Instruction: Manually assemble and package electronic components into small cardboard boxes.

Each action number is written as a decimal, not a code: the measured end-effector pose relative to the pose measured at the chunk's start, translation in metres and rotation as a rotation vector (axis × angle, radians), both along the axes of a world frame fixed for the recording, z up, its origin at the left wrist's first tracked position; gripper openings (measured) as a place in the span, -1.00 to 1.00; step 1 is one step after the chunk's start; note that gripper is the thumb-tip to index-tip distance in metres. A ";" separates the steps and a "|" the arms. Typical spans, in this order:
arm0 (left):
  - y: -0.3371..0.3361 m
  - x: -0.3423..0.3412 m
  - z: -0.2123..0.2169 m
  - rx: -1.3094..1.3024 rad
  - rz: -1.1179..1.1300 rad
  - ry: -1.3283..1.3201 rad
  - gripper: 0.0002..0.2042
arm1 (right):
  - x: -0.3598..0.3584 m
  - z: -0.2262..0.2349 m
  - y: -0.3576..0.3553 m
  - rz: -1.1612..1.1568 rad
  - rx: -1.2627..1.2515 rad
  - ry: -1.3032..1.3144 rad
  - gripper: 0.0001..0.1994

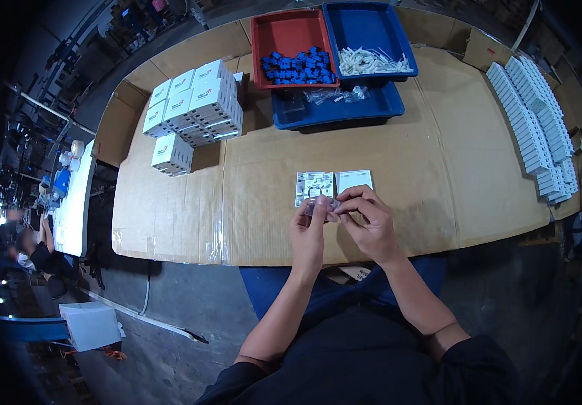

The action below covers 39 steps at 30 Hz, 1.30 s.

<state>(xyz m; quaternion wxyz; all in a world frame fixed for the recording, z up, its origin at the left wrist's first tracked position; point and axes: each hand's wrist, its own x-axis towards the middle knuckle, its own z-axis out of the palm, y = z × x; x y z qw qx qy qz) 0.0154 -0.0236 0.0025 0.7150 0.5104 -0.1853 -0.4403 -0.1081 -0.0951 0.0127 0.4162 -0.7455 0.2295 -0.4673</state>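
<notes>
Near the table's front edge, my left hand and my right hand meet, both with fingers pinched on a small clear plastic bag. What the bag contains is too small to make out. Just beyond my fingers lies a white square plastic housing with a moulded inner side facing up. Beside it, on the right, is a flat white square cover. My fingertips hide the near edges of both.
Stacked white boxes stand at the left. At the back are a red tray of blue parts, a blue tray of white pieces, and a lower blue tray with clear bags. Rows of white housings line the right.
</notes>
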 end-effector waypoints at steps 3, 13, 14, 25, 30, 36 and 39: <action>0.002 0.001 -0.010 -0.024 -0.015 -0.030 -0.80 | 0.002 0.008 0.008 0.080 0.437 -0.137 -0.82; 0.008 0.014 -0.011 0.038 0.093 -0.488 -0.75 | -0.003 -0.006 -0.001 0.095 0.664 -0.022 -0.89; 0.009 0.017 -0.008 0.088 0.084 -0.678 -0.67 | -0.004 -0.008 -0.002 0.094 0.665 -0.021 -0.89; 0.015 0.034 0.013 -0.070 -0.191 -1.364 -0.45 | -0.014 -0.004 -0.007 0.153 0.586 0.168 -0.87; 0.012 0.036 0.009 -0.075 -0.155 -1.339 -0.50 | -0.014 0.005 -0.007 0.159 0.580 0.105 -0.88; 0.007 0.031 0.015 -0.059 -0.173 -1.250 -0.57 | -0.014 0.000 -0.011 0.322 0.515 0.084 -0.69; 0.009 0.029 0.011 -0.055 -0.278 -1.057 -0.59 | -0.015 -0.001 -0.012 0.395 0.623 0.084 -0.60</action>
